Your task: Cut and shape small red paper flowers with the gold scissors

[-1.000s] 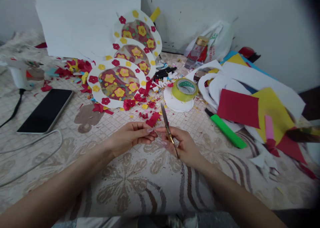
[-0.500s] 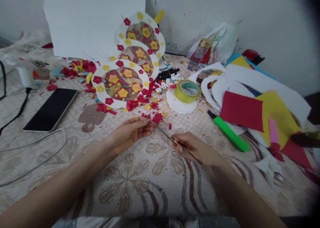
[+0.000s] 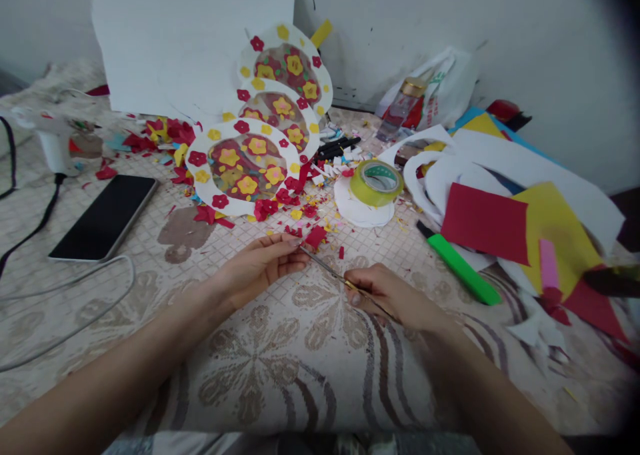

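Left hand: the left hand (image 3: 263, 268) lies palm-in on the patterned cloth (image 3: 260, 368), fingers curled, thumb and forefinger pinched at the tip of the scissors (image 3: 330, 272); whether a scrap sits in the pinch, I cannot tell.
Right hand: the right hand (image 3: 387, 295) is closed around the scissors' handles, blades together, pointing up-left.
Containers: a plastic bag (image 3: 440, 82) by the wall holds a gold-capped bottle (image 3: 400, 105).
Materials: three round white paper frames (image 3: 250, 165) with red and yellow flowers; a glossy tape roll (image 3: 376, 182); flat red paper (image 3: 483, 223); a green marker (image 3: 463, 267).
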Demonstrator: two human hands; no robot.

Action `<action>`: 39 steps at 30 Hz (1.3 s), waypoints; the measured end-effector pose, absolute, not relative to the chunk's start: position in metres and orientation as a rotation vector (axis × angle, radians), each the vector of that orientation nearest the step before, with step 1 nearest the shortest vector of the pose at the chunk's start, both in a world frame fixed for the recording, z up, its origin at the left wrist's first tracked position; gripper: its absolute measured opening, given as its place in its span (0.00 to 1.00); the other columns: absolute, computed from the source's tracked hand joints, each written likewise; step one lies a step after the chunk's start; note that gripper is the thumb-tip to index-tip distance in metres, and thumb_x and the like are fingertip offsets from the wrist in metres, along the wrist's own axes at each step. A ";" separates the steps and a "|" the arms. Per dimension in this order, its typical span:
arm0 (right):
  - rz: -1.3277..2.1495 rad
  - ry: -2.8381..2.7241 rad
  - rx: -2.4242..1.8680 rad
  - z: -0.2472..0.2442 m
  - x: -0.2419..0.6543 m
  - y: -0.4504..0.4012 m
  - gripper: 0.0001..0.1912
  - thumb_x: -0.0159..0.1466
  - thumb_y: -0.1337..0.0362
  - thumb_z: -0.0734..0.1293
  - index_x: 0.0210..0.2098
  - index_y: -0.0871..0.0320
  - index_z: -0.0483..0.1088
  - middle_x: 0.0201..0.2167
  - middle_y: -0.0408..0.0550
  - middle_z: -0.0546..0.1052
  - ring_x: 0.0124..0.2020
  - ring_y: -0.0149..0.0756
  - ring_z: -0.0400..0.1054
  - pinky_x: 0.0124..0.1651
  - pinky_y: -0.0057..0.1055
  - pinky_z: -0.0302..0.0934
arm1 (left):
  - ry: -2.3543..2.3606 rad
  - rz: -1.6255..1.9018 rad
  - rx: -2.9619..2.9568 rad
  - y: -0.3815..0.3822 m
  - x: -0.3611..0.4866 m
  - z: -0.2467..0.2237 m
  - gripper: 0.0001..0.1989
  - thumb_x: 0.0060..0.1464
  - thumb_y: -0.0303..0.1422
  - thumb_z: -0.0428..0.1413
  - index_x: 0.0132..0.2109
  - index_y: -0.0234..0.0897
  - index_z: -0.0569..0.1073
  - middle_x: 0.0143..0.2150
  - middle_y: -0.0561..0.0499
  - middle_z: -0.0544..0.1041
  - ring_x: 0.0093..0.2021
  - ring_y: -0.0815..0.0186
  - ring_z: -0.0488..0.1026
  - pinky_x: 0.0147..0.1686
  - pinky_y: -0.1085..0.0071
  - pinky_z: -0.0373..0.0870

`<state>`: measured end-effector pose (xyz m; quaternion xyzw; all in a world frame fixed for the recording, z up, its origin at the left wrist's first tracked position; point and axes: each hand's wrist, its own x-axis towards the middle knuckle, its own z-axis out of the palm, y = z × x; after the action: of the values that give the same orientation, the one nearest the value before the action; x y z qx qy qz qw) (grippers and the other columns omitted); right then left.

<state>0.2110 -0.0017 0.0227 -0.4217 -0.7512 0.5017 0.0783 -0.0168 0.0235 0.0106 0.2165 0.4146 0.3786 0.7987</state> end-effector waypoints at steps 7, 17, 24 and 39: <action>1.490 -2.252 -1.271 0.026 0.209 -0.001 0.23 0.62 0.48 0.59 0.20 0.59 0.56 0.16 0.37 0.54 0.20 0.26 0.49 0.23 0.24 0.43 | 0.886 0.804 0.474 0.024 -0.017 0.011 0.08 0.54 0.21 0.53 0.29 0.31 0.74 0.27 0.49 0.78 0.29 0.71 0.76 0.34 0.77 0.74; 1.253 -2.355 -1.338 0.019 0.210 -0.001 0.24 0.61 0.47 0.60 0.19 0.59 0.55 0.16 0.36 0.52 0.20 0.25 0.48 0.22 0.24 0.41 | 0.873 0.813 0.490 0.024 -0.018 0.009 0.05 0.52 0.22 0.56 0.29 0.32 0.74 0.28 0.50 0.78 0.30 0.70 0.76 0.35 0.76 0.73; 1.001 -2.434 -1.423 0.017 0.207 -0.001 0.25 0.61 0.46 0.60 0.19 0.58 0.55 0.15 0.37 0.54 0.20 0.26 0.50 0.24 0.24 0.41 | 0.933 0.818 0.544 0.025 -0.017 0.011 0.06 0.54 0.22 0.54 0.31 0.30 0.74 0.27 0.48 0.78 0.28 0.71 0.75 0.34 0.76 0.73; 0.764 -2.546 -1.467 0.010 0.202 -0.003 0.25 0.62 0.44 0.57 0.21 0.58 0.60 0.16 0.40 0.62 0.21 0.29 0.56 0.25 0.26 0.42 | 0.976 0.912 0.612 0.026 -0.018 0.010 0.02 0.48 0.24 0.59 0.28 0.30 0.74 0.27 0.51 0.77 0.27 0.71 0.74 0.33 0.73 0.72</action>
<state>0.2024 -0.0032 0.0102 -0.4824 -0.8375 0.2513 0.0527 -0.0177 0.0263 0.0102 0.2792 0.4454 0.4161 0.7420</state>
